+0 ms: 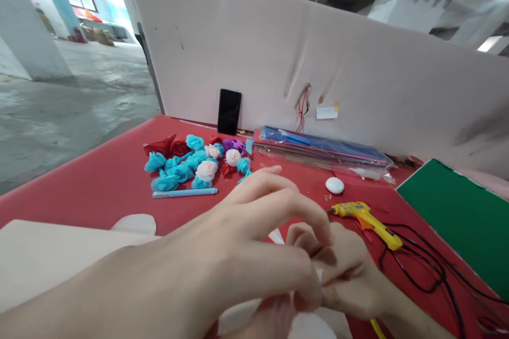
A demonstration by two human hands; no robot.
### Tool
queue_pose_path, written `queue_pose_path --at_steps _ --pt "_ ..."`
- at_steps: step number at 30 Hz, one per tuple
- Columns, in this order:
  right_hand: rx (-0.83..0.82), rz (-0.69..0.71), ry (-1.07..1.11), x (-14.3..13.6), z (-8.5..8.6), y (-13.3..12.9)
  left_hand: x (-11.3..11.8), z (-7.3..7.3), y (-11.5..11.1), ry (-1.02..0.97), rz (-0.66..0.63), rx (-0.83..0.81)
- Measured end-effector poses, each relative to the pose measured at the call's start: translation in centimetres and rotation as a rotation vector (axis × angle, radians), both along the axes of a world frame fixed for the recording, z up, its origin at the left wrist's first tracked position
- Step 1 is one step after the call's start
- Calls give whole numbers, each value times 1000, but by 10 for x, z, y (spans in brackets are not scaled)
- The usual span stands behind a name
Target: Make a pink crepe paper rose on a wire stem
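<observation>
My left hand reaches across the middle, its fingers curled and their tips close to my right hand. My right hand has bent fingers pressed together around a small white piece, mostly hidden between the hands. Whatever lies between my left fingertips is hidden. A white rounded sheet shows below both hands. To the right lies a yellow hot glue gun, its nozzle pointing left. Beyond my left hand sits a pile of rolled blue, pink, red and purple roses.
A light-blue pen-like stick lies before the roses. A black phone leans on the pale partition. Wrapped coloured sheets, a white oval object, a green board, black cable and white sheet are on the red table.
</observation>
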State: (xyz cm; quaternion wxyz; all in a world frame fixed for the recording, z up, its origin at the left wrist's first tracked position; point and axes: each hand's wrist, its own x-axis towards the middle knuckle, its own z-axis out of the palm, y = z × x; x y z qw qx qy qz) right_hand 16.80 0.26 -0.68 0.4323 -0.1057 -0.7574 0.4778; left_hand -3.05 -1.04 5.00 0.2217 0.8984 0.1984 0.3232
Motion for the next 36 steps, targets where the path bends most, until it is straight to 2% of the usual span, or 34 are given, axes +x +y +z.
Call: queue_pose_path --at_steps 5,18,26,30,33,36 --pt "-108 42 29 -3 -1 -3 -4 4 6 48 -149 -27" --pt "-159 105 16 -4 -1 -3 -3 6 12 43 -232 -201" --pt "-121 107 36 -6 -4 1 -6 -3 10 72 -263 -309" --pt "-164 107 23 -4 -5 -1 -6 -2 9 35 -221 -308" --pt "-165 106 30 -3 -4 -2 -3 0 8 -37 -112 -313" --pt "-136 60 36 -2 -4 -1 -1 2 7 -48 26 -434"
